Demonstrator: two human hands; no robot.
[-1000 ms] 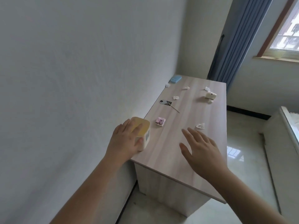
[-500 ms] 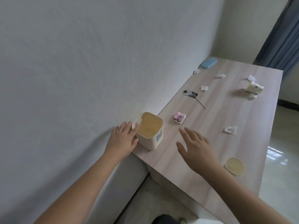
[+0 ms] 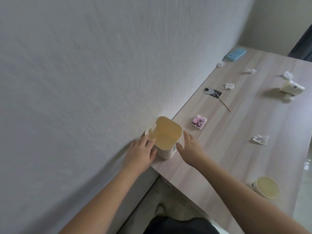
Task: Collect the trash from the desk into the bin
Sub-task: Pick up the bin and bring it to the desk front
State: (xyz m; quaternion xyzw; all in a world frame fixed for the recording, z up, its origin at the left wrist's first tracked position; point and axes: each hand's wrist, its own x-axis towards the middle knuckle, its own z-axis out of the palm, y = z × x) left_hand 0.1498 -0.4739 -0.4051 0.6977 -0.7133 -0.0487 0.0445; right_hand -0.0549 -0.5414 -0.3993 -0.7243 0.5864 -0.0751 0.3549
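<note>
A small cream bin [image 3: 166, 137] with a yellow inside stands at the near left corner of the wooden desk [image 3: 236, 132], against the wall. My left hand [image 3: 141, 152] rests on its left side with fingers spread. My right hand [image 3: 189, 147] is at the bin's right side, fingers apart; whether it touches is unclear. Trash lies over the desk: a pink wrapper [image 3: 199, 122], a crumpled tissue [image 3: 260, 139], a wooden stick [image 3: 224, 102], a small paper ball [image 3: 230, 85], a tipped paper cup [image 3: 291, 86] and an upright paper cup [image 3: 267, 186].
A blue case [image 3: 236, 54] lies at the desk's far end by the wall, with more paper scraps [image 3: 220, 64] close by. A black card with a round tag [image 3: 211, 92] sits beside the stick. The white wall runs along the desk's left edge. A dark curtain [image 3: 303, 43] hangs at far right.
The view has swung down and closer to the desk. My right hand has moved left from over the desk to the bin's right side. My left hand stays at the bin's left side.
</note>
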